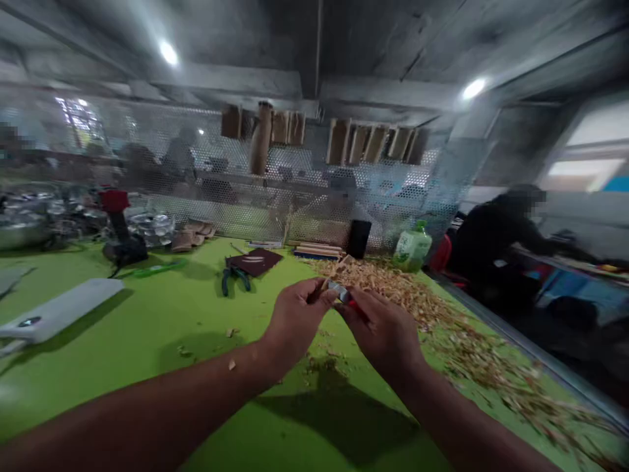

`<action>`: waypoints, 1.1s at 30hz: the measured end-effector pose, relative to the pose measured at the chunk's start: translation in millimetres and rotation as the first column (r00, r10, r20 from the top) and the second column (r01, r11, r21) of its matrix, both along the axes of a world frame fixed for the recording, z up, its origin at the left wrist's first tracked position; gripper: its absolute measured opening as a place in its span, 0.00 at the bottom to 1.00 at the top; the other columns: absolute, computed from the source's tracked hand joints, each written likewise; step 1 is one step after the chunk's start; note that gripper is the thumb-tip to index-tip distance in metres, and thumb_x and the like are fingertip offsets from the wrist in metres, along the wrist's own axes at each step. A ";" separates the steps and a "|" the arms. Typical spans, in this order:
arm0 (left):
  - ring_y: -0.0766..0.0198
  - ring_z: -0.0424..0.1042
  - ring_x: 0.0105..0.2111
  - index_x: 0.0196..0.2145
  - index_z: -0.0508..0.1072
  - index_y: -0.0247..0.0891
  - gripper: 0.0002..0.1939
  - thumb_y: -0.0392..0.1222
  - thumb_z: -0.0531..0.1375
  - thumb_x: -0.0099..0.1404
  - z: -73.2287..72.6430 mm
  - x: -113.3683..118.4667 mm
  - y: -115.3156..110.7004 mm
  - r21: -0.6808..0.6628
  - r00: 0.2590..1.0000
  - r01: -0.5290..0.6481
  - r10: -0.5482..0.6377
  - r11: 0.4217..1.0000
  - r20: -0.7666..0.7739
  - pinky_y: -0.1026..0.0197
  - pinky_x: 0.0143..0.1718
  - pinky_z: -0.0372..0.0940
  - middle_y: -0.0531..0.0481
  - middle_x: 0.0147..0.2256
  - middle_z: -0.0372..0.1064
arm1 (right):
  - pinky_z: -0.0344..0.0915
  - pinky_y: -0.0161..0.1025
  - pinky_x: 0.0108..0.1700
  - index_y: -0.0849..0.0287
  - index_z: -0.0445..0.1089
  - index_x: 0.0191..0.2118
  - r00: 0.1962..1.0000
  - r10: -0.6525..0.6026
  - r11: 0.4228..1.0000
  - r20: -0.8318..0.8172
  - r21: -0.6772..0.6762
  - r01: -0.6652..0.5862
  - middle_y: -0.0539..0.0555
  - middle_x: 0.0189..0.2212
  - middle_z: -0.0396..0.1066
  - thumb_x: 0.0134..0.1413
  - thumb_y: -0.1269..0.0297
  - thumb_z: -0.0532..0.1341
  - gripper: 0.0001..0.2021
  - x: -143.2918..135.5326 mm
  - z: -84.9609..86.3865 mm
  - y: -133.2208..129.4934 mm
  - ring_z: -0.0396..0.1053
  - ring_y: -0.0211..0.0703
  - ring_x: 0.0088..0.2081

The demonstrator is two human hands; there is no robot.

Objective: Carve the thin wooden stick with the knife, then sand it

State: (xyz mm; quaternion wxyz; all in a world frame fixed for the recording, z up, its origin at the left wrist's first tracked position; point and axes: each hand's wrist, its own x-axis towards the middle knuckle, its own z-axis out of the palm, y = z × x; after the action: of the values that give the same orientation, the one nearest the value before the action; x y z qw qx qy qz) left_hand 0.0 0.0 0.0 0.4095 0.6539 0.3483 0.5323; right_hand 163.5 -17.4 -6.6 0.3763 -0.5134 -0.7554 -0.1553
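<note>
Over the middle of the green table, my left hand [297, 314] pinches a small strip of pale wood [341, 265], its end sticking up past the fingertips. My right hand [388, 328] closes around a red-handled knife [339, 290]; its grey metal part lies against the wood between my two hands. Most of the red handle is hidden by the fingers. Curled wood shavings [407, 295] are heaped just beyond and right of my hands, and small chips lie beneath them. One chip rests on my left wrist.
Pliers [236, 278] lie by a dark brown sheet [256, 261]. At left are a white lamp-like bar [69, 308] and a black-and-red power tool [120, 226]. A green-tinted jug [413, 246] stands by the perforated screen [236, 210]. A person [496, 242] sits at right.
</note>
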 end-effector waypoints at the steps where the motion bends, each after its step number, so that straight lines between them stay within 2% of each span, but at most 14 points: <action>1: 0.65 0.65 0.31 0.36 0.75 0.34 0.13 0.47 0.58 0.63 1.0 0.3 0.0 -0.004 1.000 0.011 -0.011 1.000 0.009 0.66 0.31 0.59 0.51 0.31 0.71 | 0.55 0.34 0.29 0.58 0.71 0.38 0.999 0.035 0.999 -0.014 -0.017 -0.035 0.53 0.28 0.71 0.61 0.54 0.56 0.13 0.6 -0.2 0.7 0.67 0.40 0.28; 6: 0.59 0.69 0.42 0.41 0.75 0.34 0.12 0.42 0.57 0.64 4.1 0.7 -0.1 0.031 0.999 0.047 -0.046 0.998 -0.007 0.61 0.43 0.63 0.46 0.41 0.74 | 0.56 0.34 0.29 0.58 0.72 0.37 0.978 0.183 0.971 -0.103 -0.140 -0.196 0.51 0.25 0.69 0.62 0.54 0.55 0.14 2.9 -1.3 6.8 0.65 0.39 0.27; 10: 0.57 0.70 0.45 0.45 0.74 0.35 0.14 0.42 0.56 0.65 4.5 -0.6 0.3 0.068 0.998 0.037 -0.033 0.997 -0.059 0.57 0.47 0.63 0.44 0.45 0.74 | 0.55 0.34 0.29 0.58 0.71 0.34 0.968 0.208 0.955 -0.141 -0.185 -0.232 0.49 0.23 0.67 0.62 0.54 0.55 0.14 3.1 -0.9 8.8 0.63 0.37 0.25; 15: 0.58 0.70 0.44 0.48 0.73 0.35 0.15 0.42 0.56 0.65 3.1 -1.6 1.4 0.103 0.997 0.025 -0.017 0.994 -0.078 0.58 0.46 0.63 0.44 0.44 0.74 | 0.56 0.35 0.30 0.57 0.71 0.35 0.981 0.156 0.971 -0.113 -0.166 -0.174 0.50 0.24 0.68 0.61 0.53 0.55 0.14 1.7 0.6 4.2 0.64 0.38 0.27; 19: 0.61 0.69 0.38 0.40 0.74 0.35 0.12 0.43 0.56 0.65 1.6 -0.7 1.2 0.106 0.997 0.016 -0.009 0.994 -0.072 0.62 0.40 0.63 0.48 0.37 0.74 | 0.55 0.35 0.30 0.57 0.72 0.37 0.994 0.094 0.983 -0.059 -0.155 -0.102 0.52 0.27 0.70 0.62 0.52 0.54 0.15 -0.5 2.4 1.0 0.65 0.40 0.28; 25: 0.64 0.67 0.33 0.33 0.74 0.35 0.10 0.43 0.56 0.65 2.7 0.9 0.7 0.099 0.998 -0.008 0.013 0.995 -0.054 0.65 0.35 0.61 0.51 0.31 0.71 | 0.52 0.34 0.28 0.58 0.70 0.33 0.998 0.056 0.996 0.004 -0.070 -0.056 0.52 0.26 0.69 0.62 0.53 0.54 0.15 -2.2 5.0 -2.5 0.65 0.39 0.27; 30: 0.64 0.67 0.32 0.34 0.74 0.35 0.13 0.46 0.56 0.65 1.4 -0.6 2.0 0.090 0.995 -0.038 0.045 0.995 -0.084 0.65 0.32 0.61 0.51 0.30 0.71 | 0.50 0.35 0.27 0.57 0.71 0.38 0.998 -0.032 0.999 0.053 0.008 0.032 0.52 0.28 0.71 0.61 0.52 0.55 0.15 -1.7 1.1 -2.8 0.66 0.39 0.26; 33: 0.63 0.68 0.33 0.35 0.74 0.35 0.13 0.46 0.55 0.66 1.0 -1.2 1.5 0.109 0.992 -0.037 0.049 0.993 -0.115 0.65 0.33 0.62 0.50 0.31 0.72 | 0.51 0.35 0.28 0.57 0.71 0.39 0.999 -0.022 1.000 0.032 -0.006 0.022 0.52 0.29 0.71 0.61 0.53 0.55 0.14 -1.7 0.2 -1.8 0.66 0.40 0.27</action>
State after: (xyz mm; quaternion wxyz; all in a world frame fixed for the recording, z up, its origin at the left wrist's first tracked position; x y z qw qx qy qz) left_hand -1.2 1.5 1.0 0.3413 0.6974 0.3568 0.5195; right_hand 161.8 -19.2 -6.3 0.3610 -0.5204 -0.7560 -0.1653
